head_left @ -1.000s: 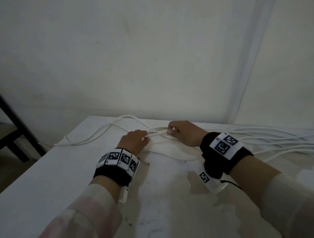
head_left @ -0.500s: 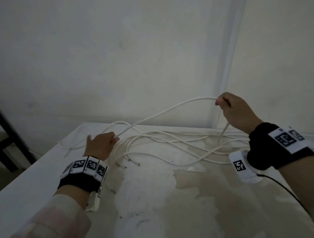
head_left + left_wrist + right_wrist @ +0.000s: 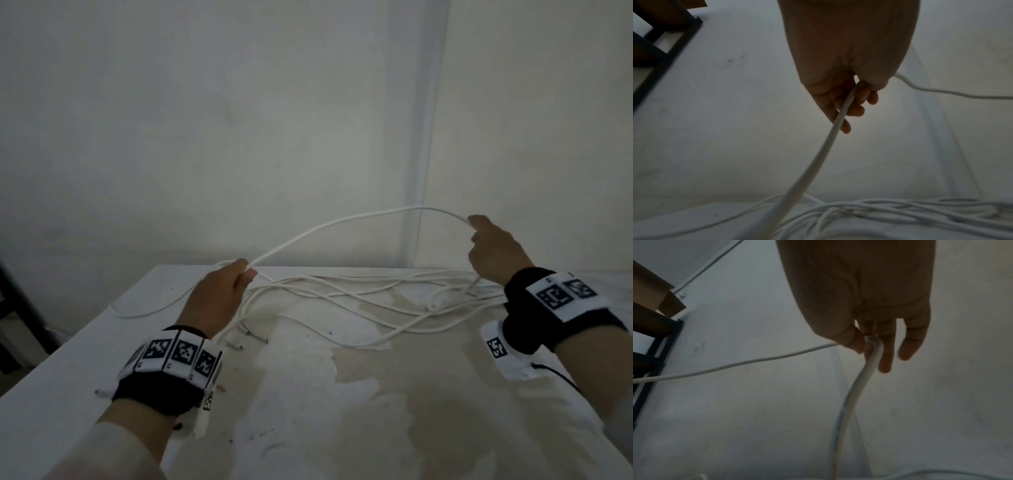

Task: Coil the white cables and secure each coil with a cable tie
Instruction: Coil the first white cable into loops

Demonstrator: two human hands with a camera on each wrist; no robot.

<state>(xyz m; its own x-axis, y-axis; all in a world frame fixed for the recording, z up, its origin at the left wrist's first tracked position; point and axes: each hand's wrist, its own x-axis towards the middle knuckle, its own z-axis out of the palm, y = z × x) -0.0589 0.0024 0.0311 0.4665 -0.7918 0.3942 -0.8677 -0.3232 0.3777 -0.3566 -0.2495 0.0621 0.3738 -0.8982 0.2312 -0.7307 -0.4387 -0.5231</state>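
— Hands first: how many are at work, and what does each hold?

— Two. Left hand is raised over the near left part of the table, fingers curled round one white cable; the left wrist view shows that strand running through the palm, across the fingers and down toward the tabletop. Right hand is lifted higher, out to the right, pinching the same strand between thumb and fingers.

— So one cable between them?

— One strand, yes. It arcs up from the left hand, peaks in front of the wall, and drops into the right. Past the right hand it bends down again toward the table.

— And the rest of the cables?

— A loose tangle of cables lies across the far half of the table, spread from below the left hand to under the right wrist. Several strands overlap; I cannot count them reliably. One further loop trails off near the table's left edge. Two or three bare cable ends show just right of the left wrist.

— Any coil formed, any tie on?

— None that I can make out. Each wrist wears one black band with square markers.
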